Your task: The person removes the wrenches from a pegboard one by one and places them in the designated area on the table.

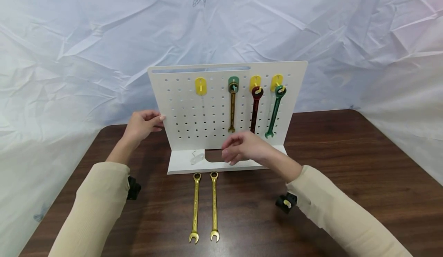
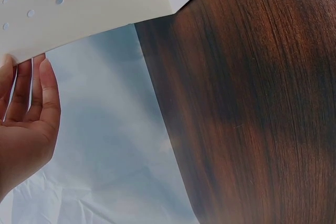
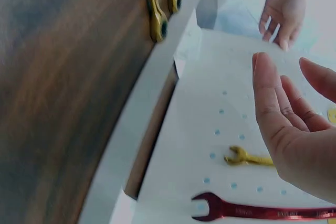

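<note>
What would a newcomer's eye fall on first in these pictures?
Probably the white pegboard, its right half hung with a gold wrench, a red wrench and a green wrench. Next, two more gold wrenches lying side by side on the dark table before it. The left hand grips the board's left edge; the empty right hand hovers in front of its lower part.

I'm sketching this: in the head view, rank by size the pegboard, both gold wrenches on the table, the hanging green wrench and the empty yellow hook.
1. Pegboard
2. Left gold wrench and right gold wrench: too alike to rank
3. Green wrench, perhaps looking smaller for hanging farther away
4. Empty yellow hook
</note>
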A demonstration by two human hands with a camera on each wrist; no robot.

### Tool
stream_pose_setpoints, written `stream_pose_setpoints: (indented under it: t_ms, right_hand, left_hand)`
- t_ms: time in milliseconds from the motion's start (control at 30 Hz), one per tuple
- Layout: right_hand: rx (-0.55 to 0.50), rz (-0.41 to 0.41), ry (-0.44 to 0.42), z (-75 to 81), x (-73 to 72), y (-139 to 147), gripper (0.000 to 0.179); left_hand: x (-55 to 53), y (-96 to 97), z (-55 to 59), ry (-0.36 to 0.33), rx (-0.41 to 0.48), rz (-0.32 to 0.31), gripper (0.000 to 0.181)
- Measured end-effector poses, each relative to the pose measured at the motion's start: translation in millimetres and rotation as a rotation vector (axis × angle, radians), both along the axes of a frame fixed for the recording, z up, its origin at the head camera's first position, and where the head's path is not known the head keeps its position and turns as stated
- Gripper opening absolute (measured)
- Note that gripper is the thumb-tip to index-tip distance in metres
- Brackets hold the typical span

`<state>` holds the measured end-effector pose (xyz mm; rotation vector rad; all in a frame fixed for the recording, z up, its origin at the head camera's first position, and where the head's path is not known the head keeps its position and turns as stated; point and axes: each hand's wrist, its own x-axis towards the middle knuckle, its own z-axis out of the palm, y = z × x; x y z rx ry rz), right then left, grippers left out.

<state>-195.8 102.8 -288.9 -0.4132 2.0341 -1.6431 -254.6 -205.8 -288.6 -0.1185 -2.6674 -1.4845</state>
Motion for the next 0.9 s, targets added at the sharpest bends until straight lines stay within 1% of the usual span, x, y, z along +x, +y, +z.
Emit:
stream_pose_setpoints:
  t_ms: [100, 300, 400, 533, 633, 733, 800, 900]
  right_hand:
    - [0.0, -0.018, 0.012, 6.9, -3.9, 5.7, 0.019]
    - [-0.012, -0.046, 0.076, 18.2, -12.0, 16.1, 0.023]
    - [-0.02, -0.062, 0.097, 23.2, -16.0, 20.1, 0.026]
    - [0.0, -0.099, 0.124, 31.2, -20.3, 23.8, 0.031]
    - [0.024, -0.132, 0.149, 36.3, -22.9, 25.5, 0.032]
    - [0.04, -0.15, 0.176, 39.8, -24.9, 26.2, 0.034]
    - [0.035, -0.157, 0.187, 41.6, -25.7, 25.8, 0.035]
    - [0.028, -0.168, 0.197, 43.4, -27.2, 24.2, 0.037]
  left_hand:
    - [0.3, 0.2, 0.3, -0.001, 0.001, -0.001, 0.032]
    - [-1.8, -1.1, -1.2, -0.002, -0.003, -0.002, 0.032]
    - [-1.1, -0.4, -0.5, 0.0, -0.005, -0.003, 0.032]
    - [1.1, 0.9, 1.1, 0.006, -0.001, -0.003, 0.033]
    - [0.5, -0.2, 0.3, 0.011, 0.016, -0.005, 0.035]
    - [-4.5, -4.9, -4.8, 0.012, 0.045, -0.019, 0.038]
    - [-18.6, -15.7, -19.4, 0.019, 0.102, -0.042, 0.035]
    - [-21.6, -18.3, -22.7, 0.014, 0.107, -0.048, 0.037]
